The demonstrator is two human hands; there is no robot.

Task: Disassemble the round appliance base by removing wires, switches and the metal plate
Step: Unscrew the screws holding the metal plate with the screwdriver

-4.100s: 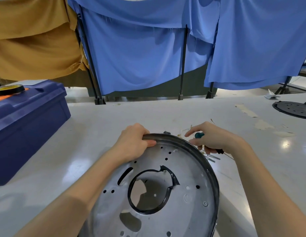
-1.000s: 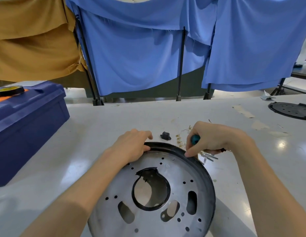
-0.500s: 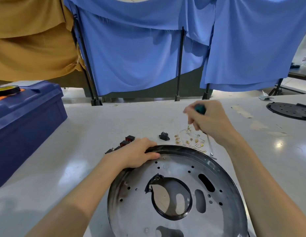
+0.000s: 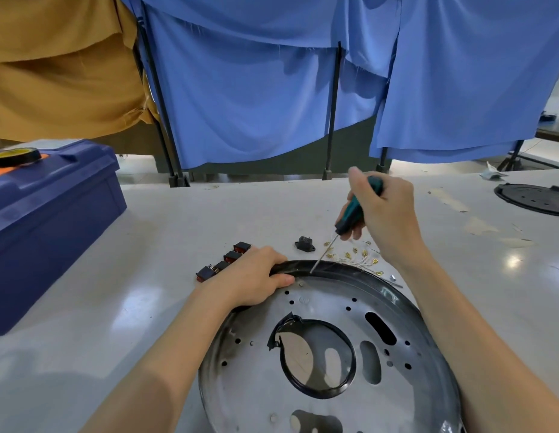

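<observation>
1. We note the round appliance base (image 4: 368, 271) lying flat on the table (image 4: 178, 220), close to our edge and right of centre. Its metal plate (image 4: 256, 370) faces up inside the black rim, with a large central opening, several slots and many small holes.
2. Left hand (image 4: 253, 279): the grip is closed on the far-left rim of the base, fingers curled over the outer edge and the thumb lying on the plate side.
3. Right hand (image 4: 387, 214): it is raised beyond the base, the grip wrapped round the green-and-black handle of a screwdriver (image 4: 350, 218). The shaft slants down and to the left, and its tip is at the black rim just right of the left thumb.
4. A small screw (image 4: 301, 284) sits in the plate beside the thumb tip.
5. Loose on the table just beyond the rim:
   - four black switches (image 4: 232, 256) in a diagonal row by the left hand
   - a black socket part (image 4: 304, 243) to their right
   - thin wires (image 4: 362, 257) with gold terminals under the right hand
6. A blue toolbox (image 4: 50, 220) stands at the table's left, with a yellow-and-black tape roll (image 4: 14, 156) on its lid. A black disc (image 4: 534, 198) lies at the far right. Blue cloths (image 4: 256, 104) and a mustard cloth (image 4: 59, 64) hang behind.
</observation>
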